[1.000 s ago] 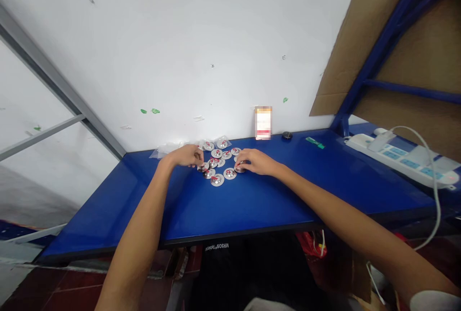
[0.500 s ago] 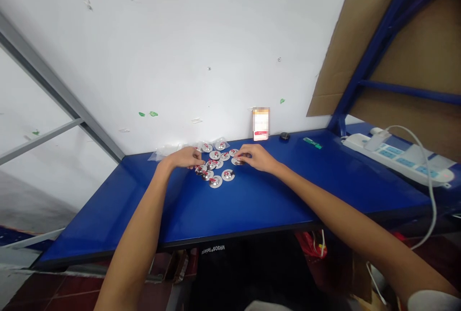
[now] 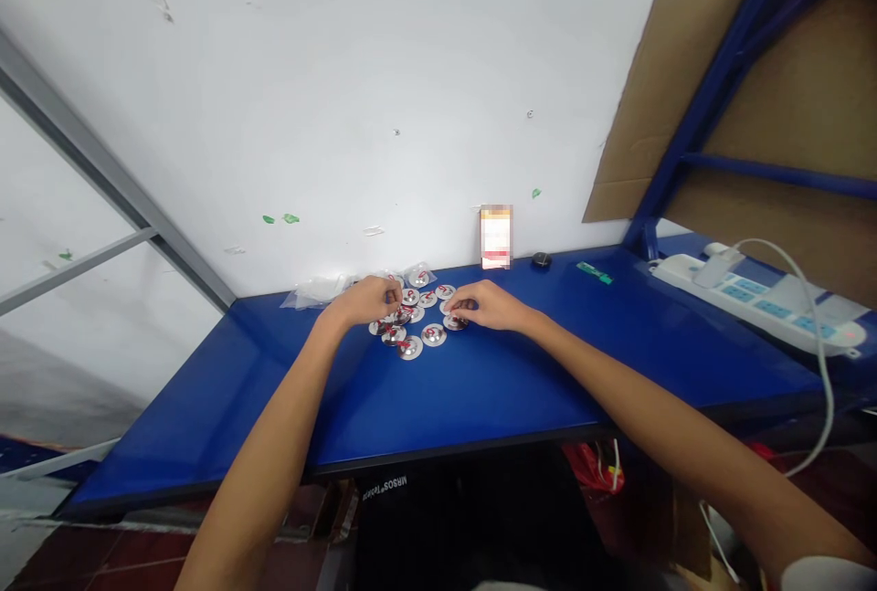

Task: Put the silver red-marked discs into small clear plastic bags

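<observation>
Several small shiny domed metal discs with red cord loops, which look like finger cymbals (image 3: 434,334), lie in a loose cluster on the blue table (image 3: 480,390). At the cluster's right edge, my right hand (image 3: 483,306) pinches a finger cymbal (image 3: 456,321) low over the tabletop. My left hand (image 3: 374,300) is over the left part of the cluster with its fingers curled together, beside a cymbal with a red loop (image 3: 409,297). What its fingertips hold, if anything, is hidden. Behind that hand, another cymbal (image 3: 420,277) sits in a clear plastic bag.
Clear plastic bags (image 3: 315,291) lie along the white wall. A lit phone (image 3: 497,237) leans against the wall, near a small black object (image 3: 541,259) and a green piece (image 3: 594,272). At the right is a white power strip (image 3: 754,303) with a cable.
My left hand has moved right over the cluster, away from the leftmost cymbals. My right hand has shifted slightly, and the cymbal at its fingers is nearer the table's front.
</observation>
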Action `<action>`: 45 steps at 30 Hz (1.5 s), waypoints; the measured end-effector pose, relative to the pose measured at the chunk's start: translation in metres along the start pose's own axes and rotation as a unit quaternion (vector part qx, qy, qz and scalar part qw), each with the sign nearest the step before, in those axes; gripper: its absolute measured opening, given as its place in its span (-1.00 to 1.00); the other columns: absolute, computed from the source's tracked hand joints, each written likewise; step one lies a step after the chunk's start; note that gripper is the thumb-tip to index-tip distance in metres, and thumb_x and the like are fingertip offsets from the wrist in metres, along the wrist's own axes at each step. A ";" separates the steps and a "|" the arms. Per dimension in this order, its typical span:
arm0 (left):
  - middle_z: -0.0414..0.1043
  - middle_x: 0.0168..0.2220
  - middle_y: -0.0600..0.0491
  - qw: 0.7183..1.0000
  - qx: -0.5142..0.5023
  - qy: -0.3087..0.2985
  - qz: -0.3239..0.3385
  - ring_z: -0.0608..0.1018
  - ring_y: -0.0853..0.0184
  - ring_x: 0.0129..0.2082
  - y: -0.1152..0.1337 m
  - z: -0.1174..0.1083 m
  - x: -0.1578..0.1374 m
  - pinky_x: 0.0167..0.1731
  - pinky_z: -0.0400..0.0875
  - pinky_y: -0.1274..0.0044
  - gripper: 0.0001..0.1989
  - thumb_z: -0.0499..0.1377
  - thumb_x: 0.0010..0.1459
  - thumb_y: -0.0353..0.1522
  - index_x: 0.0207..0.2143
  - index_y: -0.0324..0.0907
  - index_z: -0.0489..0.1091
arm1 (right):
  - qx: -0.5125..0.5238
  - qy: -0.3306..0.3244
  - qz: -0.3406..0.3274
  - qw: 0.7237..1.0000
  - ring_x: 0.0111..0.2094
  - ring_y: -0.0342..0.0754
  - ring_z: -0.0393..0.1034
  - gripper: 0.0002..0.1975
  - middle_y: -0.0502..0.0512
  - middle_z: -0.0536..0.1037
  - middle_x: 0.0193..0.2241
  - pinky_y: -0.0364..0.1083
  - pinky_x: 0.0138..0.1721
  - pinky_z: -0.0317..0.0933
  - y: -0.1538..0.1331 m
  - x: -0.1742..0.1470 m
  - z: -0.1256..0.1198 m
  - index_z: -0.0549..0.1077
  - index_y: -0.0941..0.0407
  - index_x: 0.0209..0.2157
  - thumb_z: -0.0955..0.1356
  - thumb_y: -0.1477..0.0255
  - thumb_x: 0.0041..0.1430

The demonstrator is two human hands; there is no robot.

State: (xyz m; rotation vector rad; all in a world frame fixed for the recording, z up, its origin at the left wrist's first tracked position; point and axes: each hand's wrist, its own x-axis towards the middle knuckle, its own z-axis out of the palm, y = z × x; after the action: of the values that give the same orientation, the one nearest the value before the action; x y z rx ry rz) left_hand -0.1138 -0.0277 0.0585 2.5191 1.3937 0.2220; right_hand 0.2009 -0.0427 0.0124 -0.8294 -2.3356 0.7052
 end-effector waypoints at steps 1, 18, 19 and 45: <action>0.66 -0.25 -0.01 1.000 0.022 0.008 -0.006 0.60 0.22 -0.27 -0.002 0.002 0.001 -0.24 0.37 0.45 -0.85 0.20 0.16 -0.34 -0.27 -0.13 0.57 | 0.000 0.002 -0.001 1.000 -0.19 0.03 0.65 -0.80 0.11 0.76 -0.16 -0.06 -0.12 0.43 -0.002 0.000 0.000 0.73 0.06 -0.07 0.44 0.39 0.37; 0.61 0.02 -0.14 0.979 0.108 0.154 -0.076 0.50 0.03 0.10 -0.033 0.025 0.014 0.21 0.36 0.27 -0.63 0.03 0.32 -0.46 0.02 -0.18 0.58 | -0.070 0.035 -0.011 0.997 -0.26 -0.01 0.62 -0.81 0.09 0.75 -0.23 -0.11 -0.18 0.34 0.001 0.000 0.006 0.72 0.08 -0.18 0.40 0.40 0.41; 0.61 0.02 -0.16 0.975 0.123 0.161 -0.091 0.50 0.01 0.09 -0.033 0.022 0.012 0.21 0.35 0.26 -0.64 0.03 0.33 -0.44 0.02 -0.19 0.58 | -0.070 0.034 -0.013 0.997 -0.26 -0.01 0.62 -0.81 0.09 0.75 -0.22 -0.11 -0.17 0.34 0.000 0.000 0.005 0.72 0.08 -0.18 0.40 0.41 0.41; 0.63 -0.05 -0.30 0.891 0.090 0.225 -0.384 0.63 -0.10 0.00 -0.092 -0.007 -0.017 -0.07 0.46 0.27 -0.71 0.11 0.33 -0.23 -0.07 -0.17 0.52 | -0.101 0.054 -0.016 0.993 -0.31 -0.01 0.58 -0.79 0.10 0.74 -0.28 -0.11 -0.25 0.27 -0.003 0.000 0.003 0.72 0.10 -0.18 0.39 0.43 0.40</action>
State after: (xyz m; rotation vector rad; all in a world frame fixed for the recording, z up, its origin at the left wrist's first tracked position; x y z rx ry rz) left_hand -0.1993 0.0056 0.0378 1.8798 2.5666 0.5536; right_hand 0.1979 -0.0451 0.0122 -0.8911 -2.3438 0.4032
